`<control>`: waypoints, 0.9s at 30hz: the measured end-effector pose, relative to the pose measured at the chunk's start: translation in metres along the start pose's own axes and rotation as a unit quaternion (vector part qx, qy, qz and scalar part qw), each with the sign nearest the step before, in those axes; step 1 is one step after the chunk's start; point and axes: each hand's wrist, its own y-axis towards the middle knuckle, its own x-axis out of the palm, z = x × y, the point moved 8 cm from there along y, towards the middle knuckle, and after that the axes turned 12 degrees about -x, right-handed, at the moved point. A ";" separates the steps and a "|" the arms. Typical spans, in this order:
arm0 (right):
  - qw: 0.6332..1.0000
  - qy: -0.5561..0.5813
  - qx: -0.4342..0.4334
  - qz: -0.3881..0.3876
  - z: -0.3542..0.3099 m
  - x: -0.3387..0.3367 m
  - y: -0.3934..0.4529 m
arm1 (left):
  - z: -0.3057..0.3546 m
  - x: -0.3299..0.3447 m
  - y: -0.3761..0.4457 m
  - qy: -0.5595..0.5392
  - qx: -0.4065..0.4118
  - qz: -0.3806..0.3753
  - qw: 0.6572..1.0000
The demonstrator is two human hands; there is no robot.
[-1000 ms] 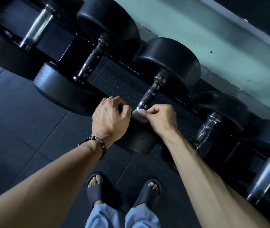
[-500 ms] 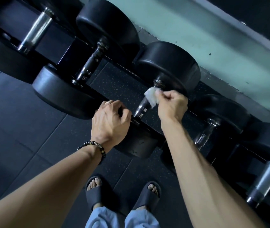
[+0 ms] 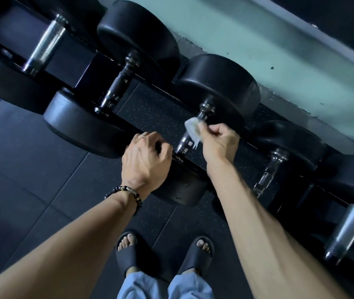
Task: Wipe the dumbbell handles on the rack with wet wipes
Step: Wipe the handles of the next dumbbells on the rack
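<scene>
right hand (image 3: 220, 141) pinching wet wipe (image 3: 193, 129) on handle (image 3: 185, 141)

A dark rubber floor (image 3: 27, 169), divided into large tiles by thin seams, is seen across the lower left. A speckled strip of the same flooring (image 3: 150, 108) is seen toward 12 o'clock from the feet. A pale green wall (image 3: 279, 39) fills the 1 o'clock corner, marked by a few dark spots. At 6 o'clock, 2 dark slide sandals (image 3: 128, 253) are seen side by side, toes exposed, with light blue trouser legs (image 3: 141, 285) just below them. A beaded bracelet (image 3: 126, 190) is worn on 1 wrist and a thin ring (image 3: 142, 135) on 1 finger.
</scene>
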 end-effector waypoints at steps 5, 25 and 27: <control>0.996 0.004 0.057 -0.066 0.028 0.005 -0.018 | -0.001 -0.001 -0.001 -0.008 -0.006 -0.002 1.000; 0.970 0.092 0.118 -0.194 0.033 0.017 -0.012 | -0.002 0.001 0.000 -0.012 -0.002 -0.006 1.000; 0.954 0.155 0.135 -0.217 0.027 0.017 -0.012 | -0.002 0.001 0.000 -0.010 -0.001 -0.006 1.000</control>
